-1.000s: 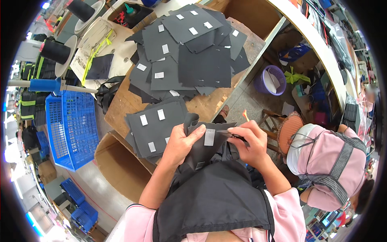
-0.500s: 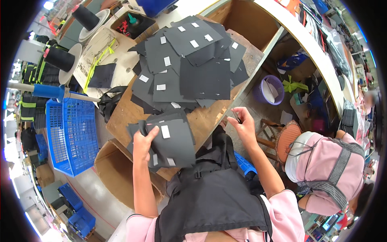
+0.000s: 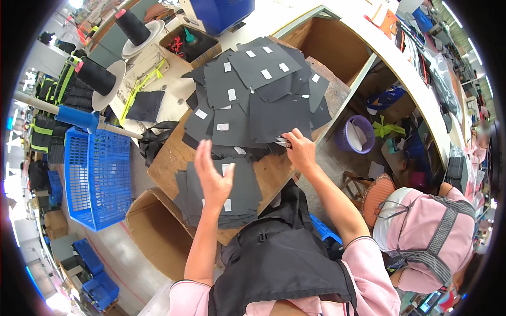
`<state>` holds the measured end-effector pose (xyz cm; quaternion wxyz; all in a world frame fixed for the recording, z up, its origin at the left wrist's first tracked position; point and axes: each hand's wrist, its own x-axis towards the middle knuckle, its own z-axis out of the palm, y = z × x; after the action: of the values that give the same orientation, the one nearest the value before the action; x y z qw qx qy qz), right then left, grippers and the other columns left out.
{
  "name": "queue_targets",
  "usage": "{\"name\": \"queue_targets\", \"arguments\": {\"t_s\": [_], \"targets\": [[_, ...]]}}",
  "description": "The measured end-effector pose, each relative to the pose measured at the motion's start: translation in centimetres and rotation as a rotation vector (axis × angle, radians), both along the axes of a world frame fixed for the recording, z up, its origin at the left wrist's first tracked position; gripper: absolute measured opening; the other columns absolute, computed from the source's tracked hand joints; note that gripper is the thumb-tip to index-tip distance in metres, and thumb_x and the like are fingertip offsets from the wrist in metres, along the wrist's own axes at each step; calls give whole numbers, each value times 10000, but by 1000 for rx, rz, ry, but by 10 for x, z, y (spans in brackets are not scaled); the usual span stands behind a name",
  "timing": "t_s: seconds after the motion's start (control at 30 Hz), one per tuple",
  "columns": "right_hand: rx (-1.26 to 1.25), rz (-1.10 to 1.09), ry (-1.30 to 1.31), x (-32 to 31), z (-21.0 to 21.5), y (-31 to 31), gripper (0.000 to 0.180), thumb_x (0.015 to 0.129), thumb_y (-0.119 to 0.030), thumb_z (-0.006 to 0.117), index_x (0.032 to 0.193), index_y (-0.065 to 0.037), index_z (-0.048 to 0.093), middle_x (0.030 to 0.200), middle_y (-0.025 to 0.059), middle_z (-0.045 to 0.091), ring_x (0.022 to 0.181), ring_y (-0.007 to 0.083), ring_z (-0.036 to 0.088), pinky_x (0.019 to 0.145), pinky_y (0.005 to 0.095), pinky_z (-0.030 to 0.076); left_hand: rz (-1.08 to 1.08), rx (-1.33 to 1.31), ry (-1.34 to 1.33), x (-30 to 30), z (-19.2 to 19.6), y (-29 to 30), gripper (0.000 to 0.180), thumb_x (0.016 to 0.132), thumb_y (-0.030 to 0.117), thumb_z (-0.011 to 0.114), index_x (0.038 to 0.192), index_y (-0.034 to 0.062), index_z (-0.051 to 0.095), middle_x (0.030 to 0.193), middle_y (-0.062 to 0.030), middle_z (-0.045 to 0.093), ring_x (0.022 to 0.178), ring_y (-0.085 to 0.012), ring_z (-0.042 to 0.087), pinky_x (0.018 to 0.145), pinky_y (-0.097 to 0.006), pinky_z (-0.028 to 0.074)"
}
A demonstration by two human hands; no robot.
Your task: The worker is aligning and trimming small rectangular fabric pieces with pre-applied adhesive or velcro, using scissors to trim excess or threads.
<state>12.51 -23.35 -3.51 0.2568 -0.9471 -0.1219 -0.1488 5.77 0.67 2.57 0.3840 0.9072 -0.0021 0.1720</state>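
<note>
A small pair of metal-tipped thread snips [image 3: 282,141] sits in my right hand [image 3: 302,152], whose fingers are closed around it. The tips are at the near edge of a large heap of dark fabric pieces [image 3: 278,113], several of which carry small white labels. My left hand [image 3: 214,178] is open, fingers stretched, over a smaller stack of similar dark pieces [image 3: 245,184] lying closer to me. White labels show on that stack too, partly covered by the hand. Both piles lie on a wooden board [image 3: 274,167].
Left of the board are a blue crate [image 3: 100,179] and an open cardboard box [image 3: 158,226]. Black thread cones [image 3: 96,78] stand beside a sewing machine bed [image 3: 171,87]. A purple basket [image 3: 354,134] is to the right, near another person in pink [image 3: 421,226].
My left hand has let go of the dark pieces it was lifting, which now lie flat. My right hand has moved left and forward to the big heap. The view has shifted slightly.
</note>
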Motion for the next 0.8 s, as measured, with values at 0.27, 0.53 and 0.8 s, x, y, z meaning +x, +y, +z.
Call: {"name": "queue_targets", "arguments": {"t_s": [0.27,0.53,0.8], "targets": [[169,145,208,-59,139,-24,258,631,9,620,858,-112,643,752,44,484,614,243,543,542,328,427,-465,76,59,21,84,-47,833,644,207,794,1334,41,357,1343,-153,418,1272,-274,367,1052,-384,270],[581,236,438,-69,146,-17,160,696,12,666,841,14,599,749,59,466,697,181,476,604,287,367,-466,-1222,850,0,80,-47,320,738,94,731,1034,25,629,909,-22,626,842,-112,587,776,-244,462],[602,203,532,-75,141,-7,140,732,-64,640,790,20,545,741,77,404,642,182,441,583,288,369,-274,-1140,827,-20,70,-56,233,895,152,563,1054,-18,558,917,-47,616,818,-97,566,743,-242,471]]}}
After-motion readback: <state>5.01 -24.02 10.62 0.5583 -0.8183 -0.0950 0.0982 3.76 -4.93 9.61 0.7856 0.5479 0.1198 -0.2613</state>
